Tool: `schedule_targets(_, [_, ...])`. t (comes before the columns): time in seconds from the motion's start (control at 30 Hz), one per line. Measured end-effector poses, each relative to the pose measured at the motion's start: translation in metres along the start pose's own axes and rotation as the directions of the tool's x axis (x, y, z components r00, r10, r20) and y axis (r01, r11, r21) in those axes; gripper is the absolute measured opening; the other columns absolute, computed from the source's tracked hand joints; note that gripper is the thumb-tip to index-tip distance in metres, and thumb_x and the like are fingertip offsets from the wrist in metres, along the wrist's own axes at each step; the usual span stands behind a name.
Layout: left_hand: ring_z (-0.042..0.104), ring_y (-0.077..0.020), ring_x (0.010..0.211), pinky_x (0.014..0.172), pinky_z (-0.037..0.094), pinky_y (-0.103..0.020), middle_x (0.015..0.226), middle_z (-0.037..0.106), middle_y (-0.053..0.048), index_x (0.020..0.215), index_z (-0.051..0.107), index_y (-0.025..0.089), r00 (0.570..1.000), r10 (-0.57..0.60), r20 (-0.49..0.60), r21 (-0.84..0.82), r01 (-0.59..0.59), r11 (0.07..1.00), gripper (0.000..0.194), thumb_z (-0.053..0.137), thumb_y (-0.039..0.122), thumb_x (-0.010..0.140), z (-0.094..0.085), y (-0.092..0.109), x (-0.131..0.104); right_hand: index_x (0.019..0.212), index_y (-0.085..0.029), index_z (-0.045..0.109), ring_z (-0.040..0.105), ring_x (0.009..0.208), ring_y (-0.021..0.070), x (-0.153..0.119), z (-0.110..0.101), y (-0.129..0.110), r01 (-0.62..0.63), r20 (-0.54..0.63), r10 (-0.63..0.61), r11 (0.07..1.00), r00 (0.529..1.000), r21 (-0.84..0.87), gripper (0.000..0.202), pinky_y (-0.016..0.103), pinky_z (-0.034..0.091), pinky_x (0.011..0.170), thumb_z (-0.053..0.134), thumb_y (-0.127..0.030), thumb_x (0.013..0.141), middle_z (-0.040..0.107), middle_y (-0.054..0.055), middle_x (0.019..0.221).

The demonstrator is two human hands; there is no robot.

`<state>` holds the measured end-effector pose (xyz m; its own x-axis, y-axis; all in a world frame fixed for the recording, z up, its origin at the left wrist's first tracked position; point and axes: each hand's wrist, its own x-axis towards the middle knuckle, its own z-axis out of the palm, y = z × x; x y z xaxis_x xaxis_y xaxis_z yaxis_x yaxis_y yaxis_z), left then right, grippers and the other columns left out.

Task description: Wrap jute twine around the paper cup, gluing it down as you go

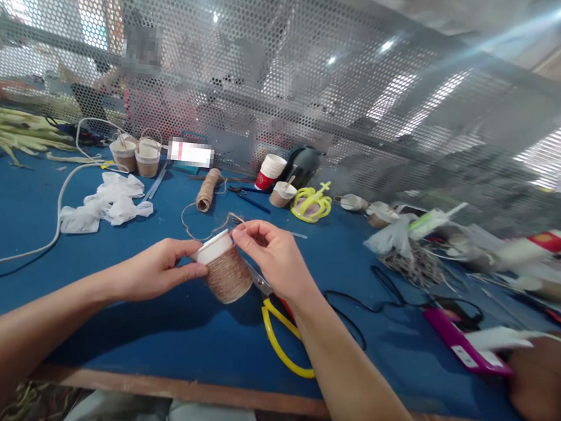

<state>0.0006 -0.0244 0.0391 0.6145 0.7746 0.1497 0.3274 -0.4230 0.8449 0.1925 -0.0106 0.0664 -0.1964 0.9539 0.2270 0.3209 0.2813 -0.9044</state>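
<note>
A white paper cup [228, 275], its lower part wrapped in brown twine, is tilted above the table. My left hand [168, 266] is closed on its white rim end, thumb and fingers on either side. At the rim's right side my right hand [274, 253] pinches the twine [231, 216]. That strand loops back towards a twine spool [207, 190] lying behind the cup. Scissors with yellow handles [277, 346] lie on the table under my right wrist, their blades partly hidden by the hand.
On the blue table [160, 331] lie crumpled white plastic [107, 204], pliers [249, 197] and a yellow crown-shaped piece [312, 203]. Twine-wrapped cups [147, 158] stand at the back left. A white cable [59, 216] curves along the left; a purple box [463, 344] is at right. Perforated metal [251, 102] rises behind.
</note>
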Motion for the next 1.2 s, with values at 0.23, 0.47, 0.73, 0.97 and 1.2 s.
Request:
schedule_targets(0.23, [0.053,-0.0165,0.084,0.081,0.041,-0.027,0.087,0.059,-0.004,0.088,0.056,0.012,1.000,0.019,0.011,-0.042,-0.018,0.999,0.023,0.043,0.030,0.082,0.000,-0.002,-0.001,0.070,-0.016,0.055,0.054,0.068,0.0118,-0.003,0.001,0.003,-0.049,-0.005,0.049,0.999,0.999,0.005,0.018,0.027,0.044,0.066,0.060,-0.033,0.070,0.060,0.002,0.074])
schedule_targets(0.47, [0.053,-0.0172,0.091,0.085,0.040,-0.026,0.093,0.061,-0.004,0.096,0.057,0.013,0.999,0.048,0.003,-0.074,-0.048,0.996,0.025,0.044,0.029,0.082,0.000,-0.003,-0.003,0.073,-0.017,0.049,0.045,0.056,0.0093,-0.005,0.003,0.004,-0.052,0.067,0.055,0.997,0.996,-0.052,0.023,0.023,0.037,0.054,0.050,-0.040,0.078,0.049,-0.003,0.064])
schedule_targets(0.73, [0.053,-0.0173,0.095,0.087,0.039,-0.026,0.106,0.060,-0.004,0.105,0.056,0.014,0.998,0.066,0.008,-0.099,-0.065,0.993,0.029,0.045,0.029,0.083,-0.001,-0.006,-0.001,0.072,-0.019,0.041,0.041,0.060,0.0104,-0.009,0.007,0.005,0.055,0.069,-0.042,0.976,0.997,-0.209,0.022,0.024,0.034,0.056,0.037,-0.035,0.086,0.042,-0.004,0.065])
schedule_targets(0.97, [0.052,-0.0186,0.102,0.092,0.036,-0.028,0.108,0.060,-0.006,0.104,0.055,0.013,0.998,0.040,0.047,-0.107,-0.035,0.994,0.030,0.056,0.025,0.076,-0.004,-0.002,0.000,0.072,-0.019,0.039,0.039,0.058,0.0102,-0.004,0.008,0.012,0.086,0.051,-0.078,0.980,0.996,-0.182,0.021,0.024,0.034,0.055,0.037,-0.035,0.086,0.040,-0.004,0.063])
schedule_targets(1.2, [0.054,-0.0168,0.082,0.077,0.042,-0.026,0.087,0.062,-0.004,0.086,0.057,0.011,0.999,-0.015,-0.034,-0.111,0.011,0.994,0.025,0.061,0.030,0.070,-0.003,0.003,0.003,0.079,-0.019,0.042,0.048,0.067,0.0131,-0.010,0.015,0.014,0.146,0.033,-0.143,0.943,0.989,-0.298,0.018,0.027,0.039,0.064,0.035,-0.033,0.087,0.049,0.000,0.073])
